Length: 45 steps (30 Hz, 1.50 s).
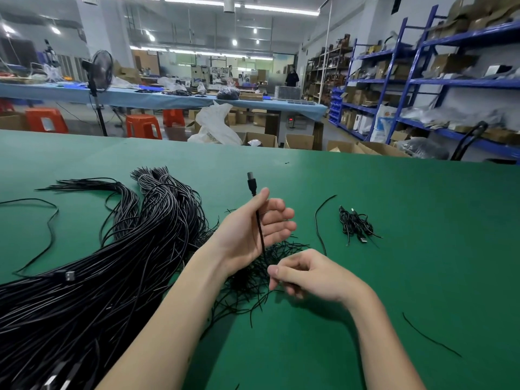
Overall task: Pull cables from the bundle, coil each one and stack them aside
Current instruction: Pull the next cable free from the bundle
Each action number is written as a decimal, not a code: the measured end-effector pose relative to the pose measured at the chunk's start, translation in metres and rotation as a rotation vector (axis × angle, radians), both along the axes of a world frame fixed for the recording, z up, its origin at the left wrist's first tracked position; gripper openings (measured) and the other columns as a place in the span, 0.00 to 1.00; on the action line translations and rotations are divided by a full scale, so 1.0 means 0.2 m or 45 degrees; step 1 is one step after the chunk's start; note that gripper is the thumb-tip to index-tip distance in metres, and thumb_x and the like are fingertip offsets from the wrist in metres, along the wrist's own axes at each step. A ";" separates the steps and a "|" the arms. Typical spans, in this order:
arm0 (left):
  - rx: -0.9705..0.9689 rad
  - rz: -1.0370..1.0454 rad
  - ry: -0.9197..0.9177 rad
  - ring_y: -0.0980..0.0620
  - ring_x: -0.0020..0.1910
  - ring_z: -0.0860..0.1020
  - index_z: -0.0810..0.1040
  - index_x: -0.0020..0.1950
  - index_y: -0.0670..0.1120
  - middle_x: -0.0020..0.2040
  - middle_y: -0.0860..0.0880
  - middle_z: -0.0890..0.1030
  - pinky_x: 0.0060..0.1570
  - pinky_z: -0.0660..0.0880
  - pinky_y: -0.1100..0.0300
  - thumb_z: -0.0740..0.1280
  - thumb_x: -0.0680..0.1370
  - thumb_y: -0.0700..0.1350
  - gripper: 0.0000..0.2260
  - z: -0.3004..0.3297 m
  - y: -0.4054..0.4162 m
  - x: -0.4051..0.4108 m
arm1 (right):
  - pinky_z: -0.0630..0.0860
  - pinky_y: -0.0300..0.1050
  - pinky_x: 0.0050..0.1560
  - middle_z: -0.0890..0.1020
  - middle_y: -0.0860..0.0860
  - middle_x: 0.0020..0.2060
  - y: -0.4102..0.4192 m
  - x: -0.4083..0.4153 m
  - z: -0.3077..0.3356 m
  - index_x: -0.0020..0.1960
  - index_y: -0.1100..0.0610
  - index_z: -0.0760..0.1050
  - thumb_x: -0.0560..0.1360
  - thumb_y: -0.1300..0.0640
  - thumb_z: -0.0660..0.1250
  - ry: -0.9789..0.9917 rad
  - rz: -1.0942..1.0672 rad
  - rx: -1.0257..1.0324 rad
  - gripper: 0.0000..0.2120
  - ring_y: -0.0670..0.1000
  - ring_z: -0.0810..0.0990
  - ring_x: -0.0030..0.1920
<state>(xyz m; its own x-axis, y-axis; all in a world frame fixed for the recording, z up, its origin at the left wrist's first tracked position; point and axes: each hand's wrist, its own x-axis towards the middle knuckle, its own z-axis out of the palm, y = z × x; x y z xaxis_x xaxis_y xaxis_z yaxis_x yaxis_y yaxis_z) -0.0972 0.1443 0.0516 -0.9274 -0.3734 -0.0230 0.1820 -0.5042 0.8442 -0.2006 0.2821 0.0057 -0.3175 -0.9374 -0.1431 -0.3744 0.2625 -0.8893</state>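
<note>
Now I hold one cable upright, plug up, left hand pinching it by the thumb, right hand pinching lower down (bundle lies left on the table). Next, I judge, winding loops.

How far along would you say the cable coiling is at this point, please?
Early on. Done: only a small stack of coiled cables lies to the right on the green table. In hand: the left hand holds one cable with its plug pointing up, while the right hand pinches it lower down; no loops show yet. Left: the big bundle on the left remains thick.
</note>
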 end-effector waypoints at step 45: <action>0.532 -0.286 0.227 0.56 0.25 0.79 0.78 0.29 0.45 0.25 0.53 0.76 0.26 0.76 0.68 0.49 0.85 0.58 0.33 -0.01 -0.01 0.02 | 0.70 0.39 0.38 0.77 0.46 0.29 0.08 -0.05 0.00 0.43 0.51 0.86 0.74 0.32 0.68 0.031 -0.008 0.017 0.22 0.46 0.73 0.31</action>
